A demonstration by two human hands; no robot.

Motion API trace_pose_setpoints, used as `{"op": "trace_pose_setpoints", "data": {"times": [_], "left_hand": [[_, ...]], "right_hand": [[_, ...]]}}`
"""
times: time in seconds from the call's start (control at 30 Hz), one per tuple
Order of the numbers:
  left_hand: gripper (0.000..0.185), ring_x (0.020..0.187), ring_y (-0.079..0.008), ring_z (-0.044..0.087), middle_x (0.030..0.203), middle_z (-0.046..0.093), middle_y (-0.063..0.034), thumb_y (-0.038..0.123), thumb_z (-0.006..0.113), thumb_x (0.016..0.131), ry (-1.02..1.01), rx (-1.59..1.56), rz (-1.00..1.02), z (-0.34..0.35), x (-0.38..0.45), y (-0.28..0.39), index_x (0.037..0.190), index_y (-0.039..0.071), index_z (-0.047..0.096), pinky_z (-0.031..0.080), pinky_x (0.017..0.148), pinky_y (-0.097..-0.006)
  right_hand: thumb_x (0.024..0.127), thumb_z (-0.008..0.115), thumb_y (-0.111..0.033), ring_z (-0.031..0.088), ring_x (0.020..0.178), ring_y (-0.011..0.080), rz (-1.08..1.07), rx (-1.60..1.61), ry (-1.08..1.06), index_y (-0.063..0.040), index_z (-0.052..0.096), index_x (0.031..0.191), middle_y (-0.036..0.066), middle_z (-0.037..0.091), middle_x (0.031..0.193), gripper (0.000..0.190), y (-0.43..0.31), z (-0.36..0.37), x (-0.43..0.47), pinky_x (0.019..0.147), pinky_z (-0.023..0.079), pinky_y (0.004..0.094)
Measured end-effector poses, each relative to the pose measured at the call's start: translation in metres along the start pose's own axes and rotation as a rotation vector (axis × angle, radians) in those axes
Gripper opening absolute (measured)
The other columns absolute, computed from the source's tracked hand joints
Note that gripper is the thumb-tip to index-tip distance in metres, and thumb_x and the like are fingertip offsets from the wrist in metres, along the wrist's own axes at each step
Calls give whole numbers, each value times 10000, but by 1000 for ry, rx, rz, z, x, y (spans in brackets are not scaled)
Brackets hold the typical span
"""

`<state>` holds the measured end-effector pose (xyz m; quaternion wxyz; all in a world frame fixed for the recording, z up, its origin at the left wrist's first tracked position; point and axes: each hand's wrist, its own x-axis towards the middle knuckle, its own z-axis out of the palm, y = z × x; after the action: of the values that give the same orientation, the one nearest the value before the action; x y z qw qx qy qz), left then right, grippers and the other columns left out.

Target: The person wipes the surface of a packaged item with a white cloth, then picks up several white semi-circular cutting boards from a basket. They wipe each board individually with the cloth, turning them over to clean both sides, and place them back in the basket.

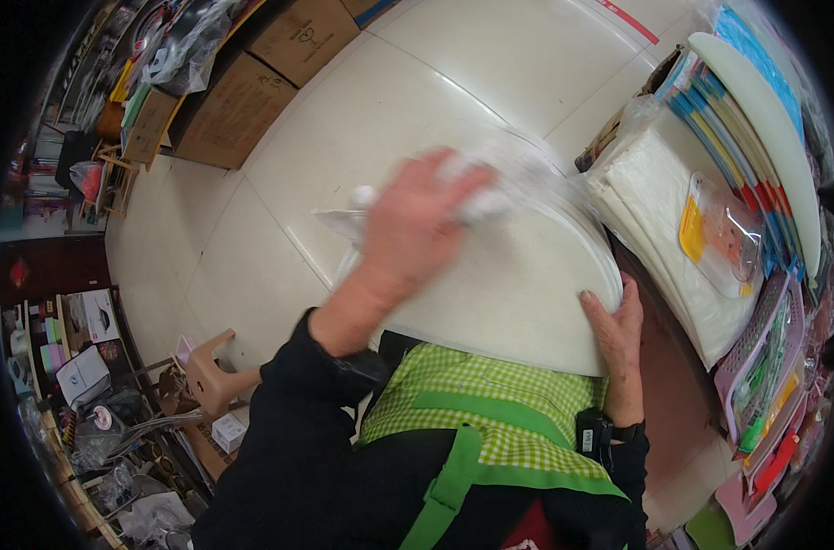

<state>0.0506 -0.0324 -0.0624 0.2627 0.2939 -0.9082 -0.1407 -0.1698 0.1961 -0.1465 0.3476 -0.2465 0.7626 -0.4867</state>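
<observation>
A large cream-white board (520,282) with a curved rim is held flat in front of my body, against a green checked apron (499,392). My right hand (617,320) grips its right edge, thumb on top and fingers around the rim. Over the board's far left part is my left hand (417,220), blurred, with its fingers on a white wad (482,189) that looks like cloth or thin plastic. Blur hides the wad's exact shape. Part of a white item (344,218) shows beyond the left hand, mostly covered by it.
Folded white sheeting (650,172) and a clear package (723,234) lie close on the right, beside a lilac basket (760,364). Cardboard boxes (234,110) stand at the far left. A beige plastic stool (214,375) and packed shelving (80,440) are on the left.
</observation>
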Motion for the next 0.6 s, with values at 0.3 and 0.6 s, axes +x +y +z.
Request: {"op": "trace_pose_setpoints", "data": {"times": [0.3,0.6], "left_hand": [[433,1005,-282,609,1300,588,-104,230,670,767,-289,37,396,101,-8,64,1199,240,640,466,771,-418],[192,987,-287,626,1019,635,-99,198,631,839,-399,312,-17,82,36,-8,1010,124,677,560,755,-428]], "right_hand": [[782,799,-204,610,1036,193,-81,-88,53,35,515,1230,141,643,1136,582,11,-2,0,921,481,318],[786,788,-219,630,939,201,-28,-44,1,32,522,1194,147,651,1066,547,-3,0,-2,853,513,334]]}}
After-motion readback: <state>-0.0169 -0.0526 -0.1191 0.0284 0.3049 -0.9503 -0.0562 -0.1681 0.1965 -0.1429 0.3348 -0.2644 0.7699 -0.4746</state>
